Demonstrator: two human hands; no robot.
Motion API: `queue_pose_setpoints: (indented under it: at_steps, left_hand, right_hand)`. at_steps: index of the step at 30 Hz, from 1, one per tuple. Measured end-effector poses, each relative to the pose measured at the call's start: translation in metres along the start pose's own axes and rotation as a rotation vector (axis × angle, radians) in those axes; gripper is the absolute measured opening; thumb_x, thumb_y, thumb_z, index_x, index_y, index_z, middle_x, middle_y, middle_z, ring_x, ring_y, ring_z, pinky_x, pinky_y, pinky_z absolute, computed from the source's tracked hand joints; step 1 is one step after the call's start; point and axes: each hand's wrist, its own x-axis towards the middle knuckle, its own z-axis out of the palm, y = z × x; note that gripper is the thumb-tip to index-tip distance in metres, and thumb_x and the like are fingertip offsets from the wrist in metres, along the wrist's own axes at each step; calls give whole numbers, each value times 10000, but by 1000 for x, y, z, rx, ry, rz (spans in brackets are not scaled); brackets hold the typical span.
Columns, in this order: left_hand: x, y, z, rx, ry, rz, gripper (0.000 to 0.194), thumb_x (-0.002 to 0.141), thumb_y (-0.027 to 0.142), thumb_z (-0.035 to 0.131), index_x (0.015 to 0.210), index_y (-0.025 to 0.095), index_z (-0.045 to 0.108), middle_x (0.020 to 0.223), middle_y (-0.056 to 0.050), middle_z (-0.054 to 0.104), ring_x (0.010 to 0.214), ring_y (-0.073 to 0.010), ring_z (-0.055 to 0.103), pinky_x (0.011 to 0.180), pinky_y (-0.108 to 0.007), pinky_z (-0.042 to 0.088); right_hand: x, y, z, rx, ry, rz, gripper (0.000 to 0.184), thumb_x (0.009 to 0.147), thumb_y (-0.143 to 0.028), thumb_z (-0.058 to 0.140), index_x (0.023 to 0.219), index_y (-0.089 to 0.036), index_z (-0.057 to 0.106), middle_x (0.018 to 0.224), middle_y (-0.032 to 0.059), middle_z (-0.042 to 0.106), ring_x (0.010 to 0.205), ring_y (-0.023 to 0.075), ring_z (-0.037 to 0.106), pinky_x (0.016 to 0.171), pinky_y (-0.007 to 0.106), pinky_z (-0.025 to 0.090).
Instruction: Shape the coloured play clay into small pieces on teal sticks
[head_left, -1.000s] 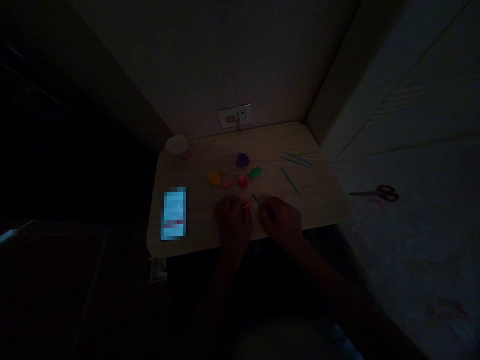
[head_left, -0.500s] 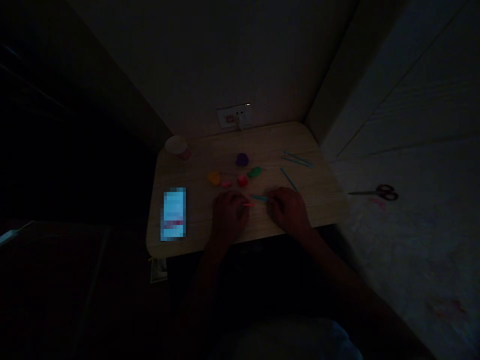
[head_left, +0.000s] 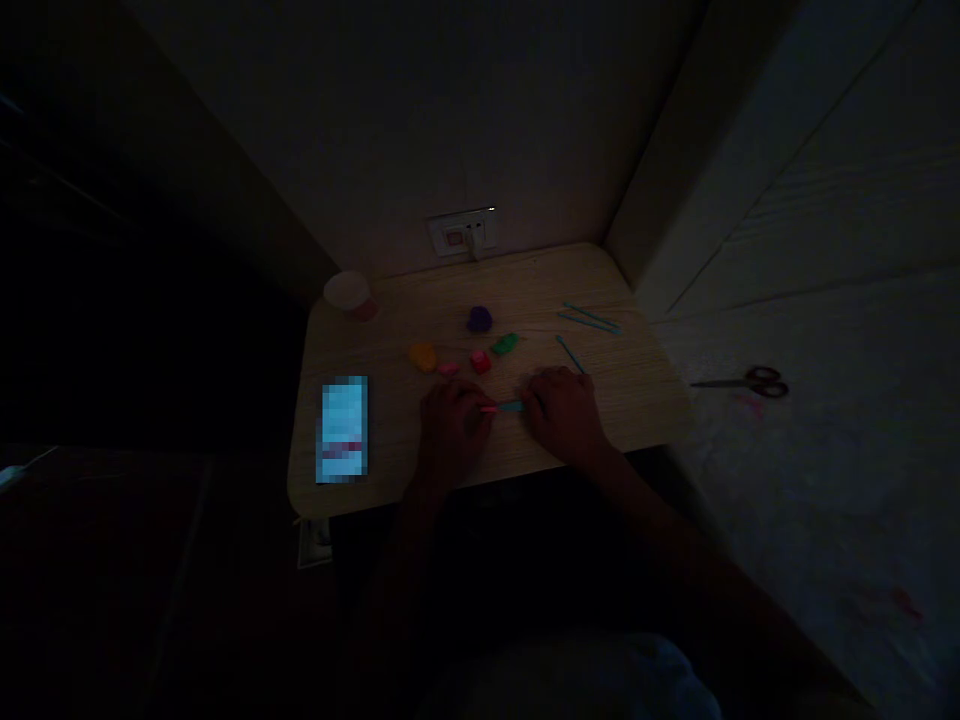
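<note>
Both hands are low over the table [head_left: 397, 460], near its front edge, backs up and fingers curled. Here's the left hand [head_left: 455, 425], pinching a thin pink piece [head_left: 488, 409] whose free end points toward the right edge. Facing it, the right hand [head_left: 562, 415] grips a short blue stick [head_left: 513, 406], the free end aimed at the pink piece. So the two line up end to end, right in the gap between the hands; whether the tips touch, I can't tell in this gloom.

Just behind the hands, toward the back edge, sit the lumps: yellow lump [head_left: 423, 356] leftmost, then a small pink lump [head_left: 448, 369], a red lump [head_left: 481, 362], a green lump [head_left: 505, 344], and a purple lump [head_left: 479, 320] farthest back. Over by the right edge, two loose sticks [head_left: 591, 318] lie close together, and a third stick [head_left: 570, 355] slants down to the right hand's knuckles. A cup [head_left: 351, 295] is at the back left corner, a glowing phone [head_left: 343, 430] lies near the left edge, and scissors [head_left: 750, 382] rest beyond the right edge, off the table.
</note>
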Motion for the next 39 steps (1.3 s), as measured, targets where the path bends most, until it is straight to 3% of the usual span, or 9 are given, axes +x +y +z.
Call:
queue_pose_setpoints:
  at_steps: [5, 12, 22, 39]
  left_hand:
    - [0, 0, 1, 11, 7, -2, 69, 913, 272, 691, 953, 249, 741, 1132, -57, 701, 1177, -291, 593, 1084, -480, 418]
    - [1, 1, -1, -5, 2, 8, 74, 913, 277, 688, 953, 240, 737, 1111, -62, 701, 1129, -285, 610, 1057, -475, 438]
    - [0, 0, 0, 3, 6, 10, 96, 897, 241, 687, 978, 245, 737, 1133, -61, 698, 1191, -292, 591, 1076, -483, 424]
    - [0, -1, -2, -8, 5, 26, 71, 920, 261, 685, 967, 242, 735, 1130, -63, 698, 1252, -307, 571, 1091, -492, 412]
  right_hand:
    - [-1, -5, 0, -96, -15, 3, 275, 1044, -314, 467, 1000, -176, 700, 1106, 145, 694, 1078, 298, 555, 878, 418, 323]
    - [0, -2, 2, -45, -25, 19, 279, 1054, -313, 456, 996, -188, 698, 1112, 128, 684, 1094, 287, 549, 889, 412, 323]
    - [-2, -18, 3, -147, -42, 14, 288, 1050, -312, 443, 1057, -174, 696, 1129, 167, 649, 1064, 322, 517, 855, 431, 318]
    - [-3, -5, 3, -123, -1, 78, 295, 1071, -302, 420, 1005, -170, 675, 1094, 149, 668, 1055, 305, 552, 875, 418, 351]
